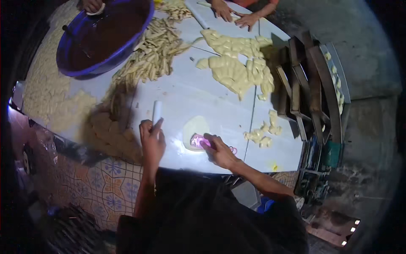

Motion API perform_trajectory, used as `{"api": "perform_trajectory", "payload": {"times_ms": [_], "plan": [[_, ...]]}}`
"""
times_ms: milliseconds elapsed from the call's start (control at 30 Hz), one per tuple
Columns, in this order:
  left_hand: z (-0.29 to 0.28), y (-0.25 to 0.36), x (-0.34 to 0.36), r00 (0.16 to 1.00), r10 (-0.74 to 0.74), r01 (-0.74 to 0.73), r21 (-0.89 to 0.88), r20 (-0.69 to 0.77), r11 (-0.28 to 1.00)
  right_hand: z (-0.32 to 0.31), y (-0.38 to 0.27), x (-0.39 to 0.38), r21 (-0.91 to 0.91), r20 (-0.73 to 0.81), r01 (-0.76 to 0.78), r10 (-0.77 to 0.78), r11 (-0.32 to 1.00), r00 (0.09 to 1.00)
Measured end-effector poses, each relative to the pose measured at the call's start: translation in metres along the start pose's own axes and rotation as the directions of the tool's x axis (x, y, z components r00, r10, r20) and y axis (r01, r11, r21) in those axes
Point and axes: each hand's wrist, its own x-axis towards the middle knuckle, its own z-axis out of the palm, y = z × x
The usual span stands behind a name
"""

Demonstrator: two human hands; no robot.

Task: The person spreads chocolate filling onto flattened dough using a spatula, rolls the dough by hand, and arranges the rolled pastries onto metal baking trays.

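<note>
A flat, pale round of dough [196,125] lies on the white tabletop in front of me. My right hand [220,153] grips a shiny pink tool [197,140], whose flat end rests over the lower part of the round. A thin pink loop [233,150] shows beside that hand; whether it belongs to the tool I cannot tell. To the left of the dough, my left hand [152,140] is closed around the lower end of a white rolling pin [157,111], which points away from me.
Small dough pieces [265,132] sit at the right, with large sheets of cut dough [232,70] beyond. Back left stand a purple basin [64,55] of brown liquid and piled dough strips [154,55]. Stacked trays [315,80] line the right edge. Another person's hands [237,16] work opposite.
</note>
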Motion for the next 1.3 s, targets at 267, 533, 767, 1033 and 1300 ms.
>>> {"api": "perform_trajectory", "payload": {"times_ms": [267, 533, 767, 1033, 1300], "plan": [[-0.004, 0.009, -0.007, 0.998, 0.037, -0.034, 0.053, -0.059, 0.998, -0.046, -0.011, -0.014, 0.017, 0.294, -0.355, 0.335, 0.935, 0.895], [0.000, 0.005, -0.030, 0.999, 0.042, -0.033, 0.221, -0.035, 0.975, -0.101, 0.065, 0.057, -0.187, -0.052, -0.468, 0.467, 0.863, 0.883], [0.001, -0.001, -0.039, 0.998, 0.057, -0.045, 0.277, -0.035, 0.960, 0.031, -0.062, 0.276, 0.336, -0.080, 0.306, -0.297, 0.891, 0.952], [0.001, 0.005, -0.036, 0.997, -0.050, 0.036, 0.228, 0.057, 0.973, 0.065, -0.100, 0.356, -0.051, 0.092, 0.546, -0.540, 0.836, 0.836], [-0.022, 0.012, -0.022, 0.984, 0.002, 0.061, 0.345, -0.178, 0.937, -0.048, -0.042, 0.195, 0.296, 0.172, -0.127, 0.078, 0.947, 0.982]]}}
